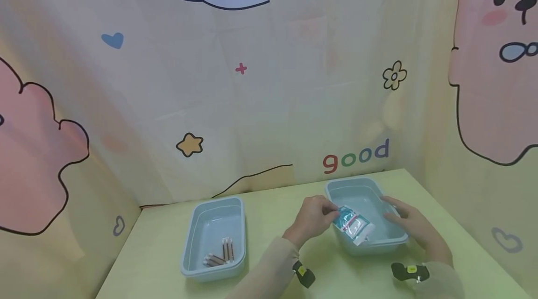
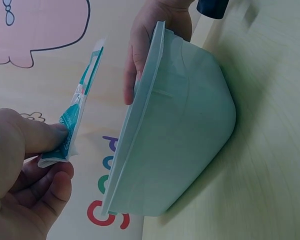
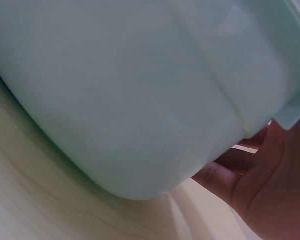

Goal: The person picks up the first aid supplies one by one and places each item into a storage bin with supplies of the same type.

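In the head view my left hand (image 1: 315,218) pinches a teal-and-clear plastic packet (image 1: 353,224) by one end, between thumb and fingers. The packet hangs over the near left part of the right-hand light blue plastic bin (image 1: 357,246). Seen from the left wrist, the packet (image 2: 70,122) is edge-on and apart from the bin's rim (image 2: 135,120). My right hand (image 1: 414,224) is at the bin's right side, its relaxed fingers reaching over the rim. The bin wall (image 3: 140,100) fills most of the right wrist view and partly hides the right hand (image 3: 270,180).
A second light blue bin (image 1: 214,275) stands to the left on the pale table (image 1: 143,252). Several small brown-and-white striped pieces (image 1: 220,252) lie inside its near end. A printed cloth backdrop (image 1: 273,117) borders the table at the back and sides.
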### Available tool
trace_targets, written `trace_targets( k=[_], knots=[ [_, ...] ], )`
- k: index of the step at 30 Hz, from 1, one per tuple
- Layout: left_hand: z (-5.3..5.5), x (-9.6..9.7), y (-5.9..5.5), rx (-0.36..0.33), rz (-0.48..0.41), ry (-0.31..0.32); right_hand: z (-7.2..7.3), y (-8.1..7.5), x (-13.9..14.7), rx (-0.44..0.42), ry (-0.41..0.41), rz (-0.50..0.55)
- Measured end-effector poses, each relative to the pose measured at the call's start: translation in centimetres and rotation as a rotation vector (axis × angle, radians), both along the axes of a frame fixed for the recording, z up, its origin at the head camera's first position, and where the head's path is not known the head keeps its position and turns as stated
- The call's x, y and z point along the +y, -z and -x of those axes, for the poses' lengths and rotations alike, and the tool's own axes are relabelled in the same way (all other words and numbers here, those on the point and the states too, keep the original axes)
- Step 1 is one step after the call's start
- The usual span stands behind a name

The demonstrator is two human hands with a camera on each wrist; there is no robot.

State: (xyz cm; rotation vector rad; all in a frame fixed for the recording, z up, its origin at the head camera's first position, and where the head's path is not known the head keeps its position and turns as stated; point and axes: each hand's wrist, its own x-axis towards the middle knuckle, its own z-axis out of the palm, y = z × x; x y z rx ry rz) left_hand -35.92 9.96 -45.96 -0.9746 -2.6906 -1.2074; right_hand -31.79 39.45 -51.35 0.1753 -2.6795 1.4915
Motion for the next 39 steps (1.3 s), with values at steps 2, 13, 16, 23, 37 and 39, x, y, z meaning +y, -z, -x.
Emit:
trace_targets(
  k=[2,13,16,23,37,39],
  knots=[
    [0.0,0.1,0.0,-0.002,-0.002,-0.003,-0.1,0.0,0.0,-0.004,0.001,-0.002],
    [0.2,0.4,0.0,-0.032,-0.021,-0.008,-0.3,-0.1,-0.1,-0.027,0.014,-0.01],
    [0.2,0.4,0.0,-0.027,-0.022,-0.008,-0.3,-0.1,-0.1,-0.025,0.017,-0.013],
    [0.4,0.6,0.2,-0.026,-0.019,-0.027,-0.5,-0.1,-0.2,-0.046,0.024,-0.021],
    [0.9,1.2,0.9,-0.035,0.01,-0.093,-0.3,0.0,-0.2,-0.002,0.015,-0.017],
    [0.9,1.3,0.9,-0.036,0.008,-0.095,-0.3,0.1,-0.2,0.003,0.015,-0.019]
  ],
)
